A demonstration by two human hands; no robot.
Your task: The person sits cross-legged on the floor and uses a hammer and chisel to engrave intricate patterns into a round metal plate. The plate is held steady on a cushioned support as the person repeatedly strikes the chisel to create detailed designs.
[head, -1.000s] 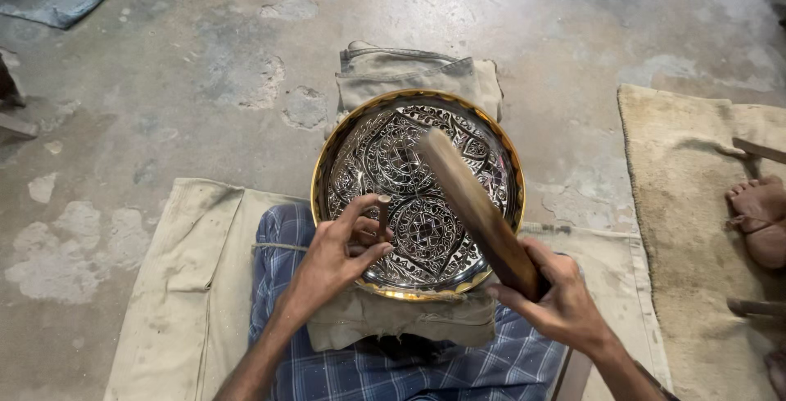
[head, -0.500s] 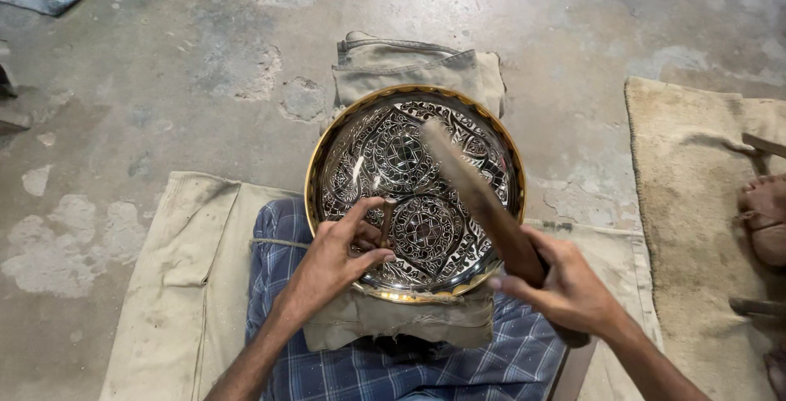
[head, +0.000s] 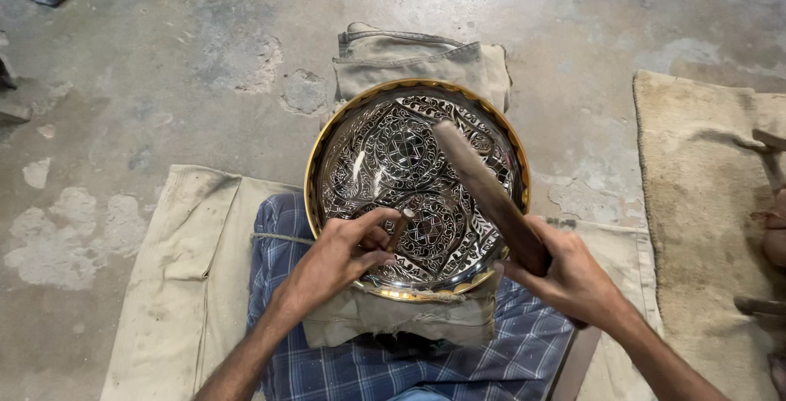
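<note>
Hardly anything had shifted: the left hand (head: 340,255) stayed put, fingers pinched on a small chisel (head: 399,229) set against the engraved brass tray (head: 385,147), which lay on folded cloth (head: 409,57); the right hand (head: 573,278) kept its fingers clamped round the wooden mallet (head: 483,188), raised over the tray.

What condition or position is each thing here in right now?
Engraved tray: propped tilted on folded cloth.
Wooden stick: raised over tray, gripped by right hand.
Small punch: pinched in left hand, tip on tray.
Folded cloth: bunched under tray.
</note>
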